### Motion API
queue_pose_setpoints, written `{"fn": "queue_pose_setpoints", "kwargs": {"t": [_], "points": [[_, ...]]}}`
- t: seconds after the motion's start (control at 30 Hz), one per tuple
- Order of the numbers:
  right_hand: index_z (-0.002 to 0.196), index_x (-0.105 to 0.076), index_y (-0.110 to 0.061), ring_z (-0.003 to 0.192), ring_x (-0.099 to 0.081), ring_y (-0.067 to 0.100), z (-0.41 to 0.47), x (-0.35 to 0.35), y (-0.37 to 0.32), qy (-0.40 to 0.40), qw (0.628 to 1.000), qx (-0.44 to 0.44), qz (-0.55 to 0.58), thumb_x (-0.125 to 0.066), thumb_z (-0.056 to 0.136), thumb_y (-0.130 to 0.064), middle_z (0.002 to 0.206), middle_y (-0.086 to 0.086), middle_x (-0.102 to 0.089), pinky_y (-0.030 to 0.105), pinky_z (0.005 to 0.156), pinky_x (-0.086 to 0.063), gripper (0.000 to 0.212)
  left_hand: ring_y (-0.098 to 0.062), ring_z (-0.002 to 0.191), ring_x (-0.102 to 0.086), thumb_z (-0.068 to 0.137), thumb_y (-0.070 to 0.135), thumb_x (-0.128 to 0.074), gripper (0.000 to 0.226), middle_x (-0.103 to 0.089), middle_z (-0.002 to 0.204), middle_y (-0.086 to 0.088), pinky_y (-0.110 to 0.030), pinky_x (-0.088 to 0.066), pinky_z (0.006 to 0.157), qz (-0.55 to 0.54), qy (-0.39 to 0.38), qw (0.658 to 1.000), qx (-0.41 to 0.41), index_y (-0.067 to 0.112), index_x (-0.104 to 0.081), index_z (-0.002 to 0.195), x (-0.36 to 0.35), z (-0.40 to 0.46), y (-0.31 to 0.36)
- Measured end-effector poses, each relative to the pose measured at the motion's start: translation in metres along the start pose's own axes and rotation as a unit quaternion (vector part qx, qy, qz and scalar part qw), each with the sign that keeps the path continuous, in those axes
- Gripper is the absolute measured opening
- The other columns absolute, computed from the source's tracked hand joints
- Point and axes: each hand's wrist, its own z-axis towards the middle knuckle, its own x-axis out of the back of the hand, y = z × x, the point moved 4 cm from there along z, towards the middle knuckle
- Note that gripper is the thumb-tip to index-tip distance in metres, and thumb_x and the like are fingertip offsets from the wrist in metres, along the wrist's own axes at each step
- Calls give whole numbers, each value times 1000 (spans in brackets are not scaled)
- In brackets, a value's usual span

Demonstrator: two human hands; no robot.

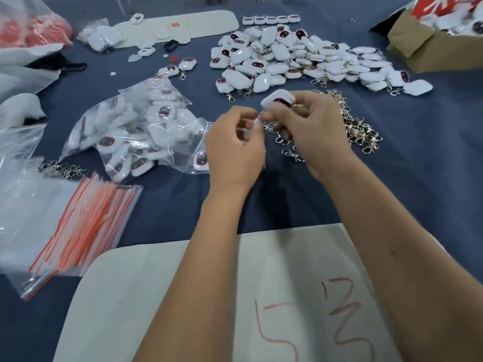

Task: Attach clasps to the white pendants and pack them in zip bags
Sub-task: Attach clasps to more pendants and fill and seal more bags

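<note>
Pinching white pendant (277, 100) w/ right hand (311, 129), fingers curled round it, just in front of big pendant pile (300, 61). Left hand (235, 145) fingers curled, pinching small pale bit at pendant's edge; looks like clasp but too blurred to tell. Loose clasps (358, 124) heaped just right of hands, near side of pile. Clear bag of pendants (136, 131) left of pile. Red-striped zip bags (86, 226) stacked further left, nearer person.
</note>
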Motion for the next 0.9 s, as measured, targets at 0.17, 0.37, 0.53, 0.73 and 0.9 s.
{"fn": "queue_pose_setpoints", "kwargs": {"t": [0.17,0.37,0.53,0.73,0.9], "points": [[83,-72,-15,53,-45,9,-22,2,15,7,1000,3,8,-65,102,-28,58,-11,-56,24,50,-36,24,-7,74,-64,93,15,-64,9,-71,80,6,-14,-48,69,-52,-7,999,-2,13,-72,88,2,-2,5],[99,-66,-11,56,-51,12,-24,0,22,-36,996,-15,79,-49,109,-16,81,5,-63,25,44,-39,20,-25,68,-66,93,18,-66,24,-66,66,-1,-45,-57,72,-1,-72,997,27,15,-65,70,-10,-2,-5],[102,-72,-15,73,-58,9,-21,-2,24,-27,1000,1,1,-50,106,-11,85,-1,-66,31,67,-50,22,-24,71,-68,93,20,-68,21,-67,70,3,-45,-58,73,-18,-54,997,48,22,-63,72,-9,-5,-5],[109,-74,-10,78,-62,10,-22,-6,20,-33,999,9,-37,-51,105,-9,86,-4,-69,41,80,-56,23,-23,78,-69,94,23,-69,10,-70,80,3,-49,-60,73,-44,-51,996,55,17,-69,86,-7,-4,-3],[109,-73,-7,76,-62,7,-23,-5,19,-37,999,5,-22,-51,105,-7,84,-3,-69,33,73,-55,23,-29,73,-71,93,24,-72,9,-70,82,-4,-50,-61,63,-58,-56,994,75,16,-70,90,-6,-5,-3]]}}
